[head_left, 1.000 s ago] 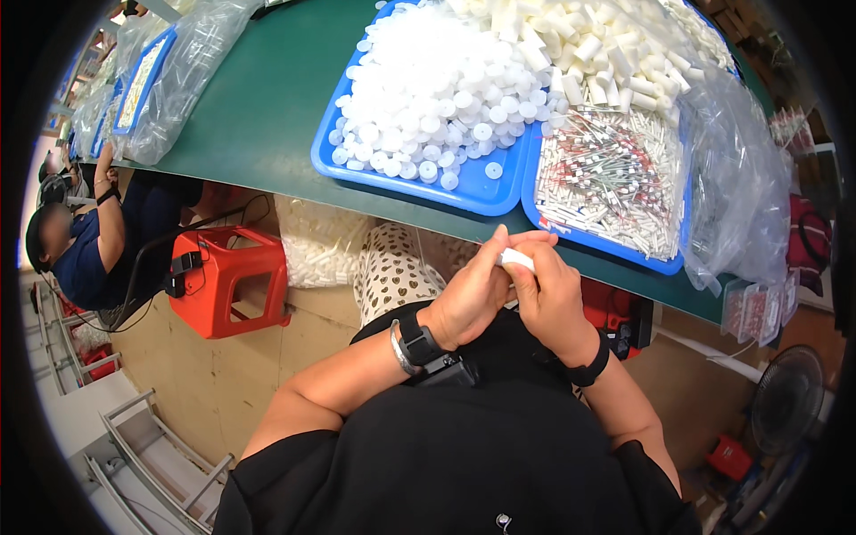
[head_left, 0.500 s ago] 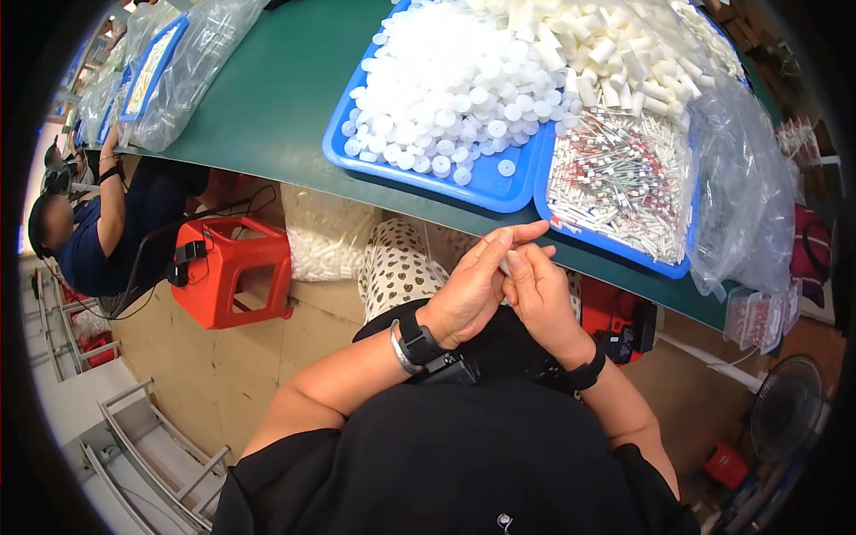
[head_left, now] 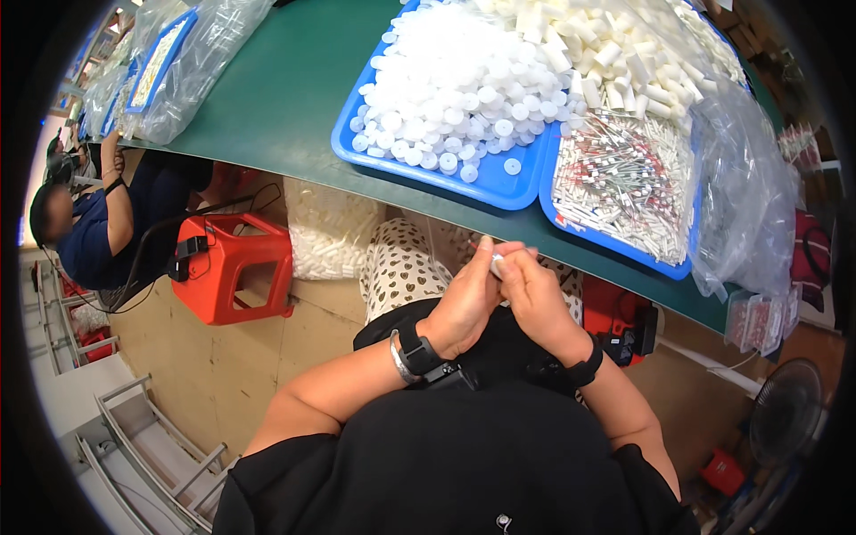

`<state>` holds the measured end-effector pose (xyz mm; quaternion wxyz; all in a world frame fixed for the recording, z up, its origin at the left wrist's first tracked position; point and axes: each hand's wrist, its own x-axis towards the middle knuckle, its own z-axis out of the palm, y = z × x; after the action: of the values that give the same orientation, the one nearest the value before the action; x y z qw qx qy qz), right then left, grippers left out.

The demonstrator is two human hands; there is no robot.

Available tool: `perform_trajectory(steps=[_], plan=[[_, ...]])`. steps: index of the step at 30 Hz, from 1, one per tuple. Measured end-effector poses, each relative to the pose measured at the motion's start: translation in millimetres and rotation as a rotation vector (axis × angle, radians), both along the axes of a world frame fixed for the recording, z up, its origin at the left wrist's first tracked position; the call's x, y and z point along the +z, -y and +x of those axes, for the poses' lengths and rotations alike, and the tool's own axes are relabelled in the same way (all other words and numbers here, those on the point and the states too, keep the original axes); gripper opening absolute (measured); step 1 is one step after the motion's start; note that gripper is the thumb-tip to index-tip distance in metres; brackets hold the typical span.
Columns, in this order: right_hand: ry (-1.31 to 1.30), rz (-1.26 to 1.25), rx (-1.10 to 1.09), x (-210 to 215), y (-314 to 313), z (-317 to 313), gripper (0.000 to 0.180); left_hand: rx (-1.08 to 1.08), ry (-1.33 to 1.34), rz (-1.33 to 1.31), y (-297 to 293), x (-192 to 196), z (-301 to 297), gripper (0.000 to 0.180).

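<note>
1. Head view: small white piece [head_left: 496,261] pinched between the fingertips of both hands, above the lap and just short of the green table [head_left: 267,98] edge.
2. Left hand [head_left: 464,308] closed around it from the left; right hand [head_left: 535,299] closed on it from the right, fingers curled tight.
3. Mostly hidden by fingers, so exact shape unclear.
4. Likely slip: a loose pinch, and down to the lap or floor beside the red stool [head_left: 234,267].
5. Blue trays [head_left: 428,169] of white caps [head_left: 455,80] close ahead; careless reach could scatter some.

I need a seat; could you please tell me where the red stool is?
In the head view, the red stool stands on the floor at left, under the green table edge, beside a seated co-worker.
</note>
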<state>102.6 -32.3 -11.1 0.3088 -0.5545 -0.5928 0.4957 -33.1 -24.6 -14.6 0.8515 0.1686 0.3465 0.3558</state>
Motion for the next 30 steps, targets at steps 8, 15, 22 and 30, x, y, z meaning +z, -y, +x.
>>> perform_trajectory(steps=[8, 15, 22, 30], plan=[[0.599, 0.256, 0.216, -3.3, 1.0, 18.2, 0.048, -0.129, -0.237, -0.473, -3.3, -28.7, -29.6, 0.070], [0.734, 0.688, -0.191, 59.7, -34.6, 74.9, 0.010, -0.081, -0.437, 0.430, -46.4, 33.4, -31.4, 0.027], [1.043, 0.719, -0.171, 53.3, -67.2, 104.6, 0.011, 0.055, -1.348, 1.450, -105.9, 26.0, -3.9, 0.019], [1.052, 0.678, -0.148, 65.4, -62.7, 113.1, 0.005, -0.236, -1.591, 1.362, -120.8, 23.4, 4.6, 0.023]])
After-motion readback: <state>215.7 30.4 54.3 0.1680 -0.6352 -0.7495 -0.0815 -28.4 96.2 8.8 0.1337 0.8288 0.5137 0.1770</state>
